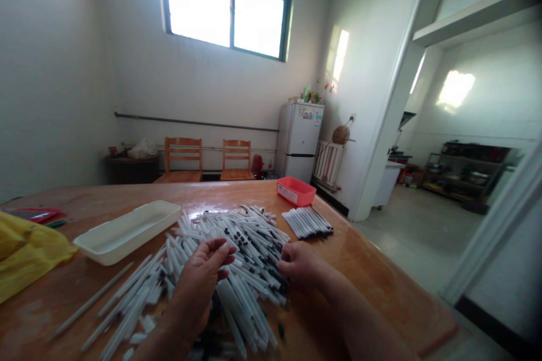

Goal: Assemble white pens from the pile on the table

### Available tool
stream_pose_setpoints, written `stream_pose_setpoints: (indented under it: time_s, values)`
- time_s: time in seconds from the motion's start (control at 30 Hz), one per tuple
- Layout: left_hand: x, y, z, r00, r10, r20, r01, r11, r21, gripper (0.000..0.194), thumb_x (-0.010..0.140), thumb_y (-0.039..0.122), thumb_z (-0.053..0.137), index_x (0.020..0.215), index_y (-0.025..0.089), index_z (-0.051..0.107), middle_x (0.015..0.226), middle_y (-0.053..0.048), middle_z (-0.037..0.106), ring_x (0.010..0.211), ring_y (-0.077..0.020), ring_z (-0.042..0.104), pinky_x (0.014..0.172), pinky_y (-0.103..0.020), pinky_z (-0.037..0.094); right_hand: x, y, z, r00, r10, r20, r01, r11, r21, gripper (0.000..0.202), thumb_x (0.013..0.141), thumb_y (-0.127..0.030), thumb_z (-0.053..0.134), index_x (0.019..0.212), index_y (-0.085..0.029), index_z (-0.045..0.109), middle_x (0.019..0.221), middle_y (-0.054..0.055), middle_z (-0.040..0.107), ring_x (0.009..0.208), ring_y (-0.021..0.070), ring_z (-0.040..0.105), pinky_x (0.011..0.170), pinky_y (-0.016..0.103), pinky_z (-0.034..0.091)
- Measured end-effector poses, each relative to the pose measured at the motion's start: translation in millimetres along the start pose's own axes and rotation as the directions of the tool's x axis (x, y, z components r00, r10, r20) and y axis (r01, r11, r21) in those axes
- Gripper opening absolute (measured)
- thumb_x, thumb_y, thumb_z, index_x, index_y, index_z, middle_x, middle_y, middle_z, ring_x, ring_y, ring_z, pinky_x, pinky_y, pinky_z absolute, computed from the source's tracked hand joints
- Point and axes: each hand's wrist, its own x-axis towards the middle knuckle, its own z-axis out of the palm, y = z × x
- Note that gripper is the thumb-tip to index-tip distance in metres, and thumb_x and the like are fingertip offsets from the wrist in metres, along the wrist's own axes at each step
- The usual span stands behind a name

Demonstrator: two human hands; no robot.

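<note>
A large loose heap of translucent white pens [249, 279], many with black ends, covers the middle of the wooden table. Over the heap is my left hand [205, 268], thumb and fingers pinched together; whatever is between them is too small to make out. At the heap's right edge my right hand [307, 265] is closed, its fingertips down by the black pen ends, and I cannot see what it grips. Just beyond it lies a neat row of pens [307, 222], side by side with black ends towards me.
A cream plastic tray [127, 231] sits left of the heap, with a thin rod [93, 300] nearer me. A red plastic basket [296, 192] stands at the far right edge. Yellow plastic [31, 251] lies far left. Two chairs [183, 158] and a fridge [300, 138] are behind the table [368, 293].
</note>
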Motion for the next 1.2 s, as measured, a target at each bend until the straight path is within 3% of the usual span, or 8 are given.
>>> stream_pose_setpoints:
  time_s: [0.23,0.43,0.53,0.7,0.87,1.03,1.1,1.2]
  values:
    - [-4,3,0.6,0.999,-0.021,0.040,0.020,0.999,0.034,0.043,0.080,0.048,0.066,0.111,0.020,0.057,0.108,-0.009,0.070,0.096,-0.0222,0.064,0.073,-0.032,0.044,-1,12,-7,0.998,-0.059,-0.018,0.062,0.962,0.265,0.014,0.074,-0.023,0.060,0.062,-0.015,0.059,0.057,-0.005,0.047,0.055,0.0078,0.041,0.050,0.021,0.025]
    - [-14,4,9.5,0.981,-0.078,0.175,0.068,0.996,0.059,0.042,0.081,0.046,0.067,0.111,0.017,0.058,0.102,-0.010,0.071,0.088,-0.0192,0.063,0.072,-0.029,0.046,-5,4,-13,0.992,-0.094,0.082,0.011,0.719,0.695,0.022,0.078,-0.033,0.066,0.071,-0.014,0.060,0.056,-0.006,0.047,0.052,0.0073,0.039,0.049,0.020,0.029]
    - [-20,4,17.3,0.965,-0.105,0.241,0.098,0.994,0.044,0.046,0.080,0.045,0.069,0.115,0.018,0.058,0.102,-0.009,0.070,0.083,-0.0175,0.063,0.070,-0.028,0.046,-10,-8,-16,0.980,-0.142,0.137,-0.018,0.626,0.779,0.026,0.078,-0.039,0.070,0.077,-0.013,0.063,0.057,-0.005,0.051,0.051,0.0075,0.041,0.049,0.019,0.031]
    - [-25,4,25.9,0.945,-0.118,0.306,0.118,0.993,0.020,0.043,0.078,0.043,0.073,0.111,0.019,0.060,0.097,-0.006,0.069,0.076,-0.0152,0.062,0.065,-0.026,0.045,-15,-25,-19,0.943,-0.215,0.252,-0.088,0.569,0.817,0.033,0.074,-0.044,0.076,0.078,-0.013,0.065,0.058,-0.005,0.052,0.050,0.0067,0.042,0.048,0.019,0.030]
    - [-22,0,23.4,0.948,-0.072,0.309,0.088,0.995,-0.041,0.030,0.083,0.046,0.067,0.096,0.019,0.063,0.088,-0.005,0.070,0.079,-0.0153,0.063,0.066,-0.024,0.045,-16,-29,-22,0.940,-0.225,0.258,-0.099,0.544,0.833,0.033,0.075,-0.045,0.075,0.079,-0.013,0.065,0.055,-0.005,0.051,0.048,0.0062,0.039,0.045,0.019,0.027]
    - [-14,-4,18.1,0.959,-0.103,0.265,0.132,0.987,-0.094,0.032,0.083,0.048,0.066,0.096,0.019,0.060,0.096,-0.007,0.073,0.082,-0.0164,0.066,0.067,-0.026,0.046,-11,-8,-25,0.988,-0.070,0.136,-0.076,0.543,0.836,0.026,0.077,-0.039,0.069,0.076,-0.015,0.059,0.054,-0.006,0.049,0.047,0.0062,0.038,0.047,0.019,0.028]
    - [-11,-3,15.8,0.967,-0.104,0.232,0.131,0.985,-0.108,0.033,0.082,0.048,0.067,0.096,0.019,0.060,0.097,-0.007,0.074,0.083,-0.0165,0.067,0.068,-0.026,0.047,-7,4,-23,0.996,0.000,0.090,-0.072,0.603,0.794,0.022,0.077,-0.036,0.067,0.075,-0.016,0.058,0.056,-0.006,0.048,0.049,0.0069,0.039,0.049,0.019,0.031]
    - [-10,1,11.6,0.982,-0.086,0.170,0.110,0.984,-0.138,0.032,0.080,0.046,0.070,0.094,0.019,0.060,0.093,-0.006,0.074,0.082,-0.0162,0.068,0.069,-0.026,0.048,-2,17,-17,0.997,0.073,0.017,-0.067,0.769,0.635,0.014,0.076,-0.028,0.061,0.072,-0.016,0.056,0.061,-0.004,0.050,0.055,0.0087,0.044,0.053,0.020,0.035]
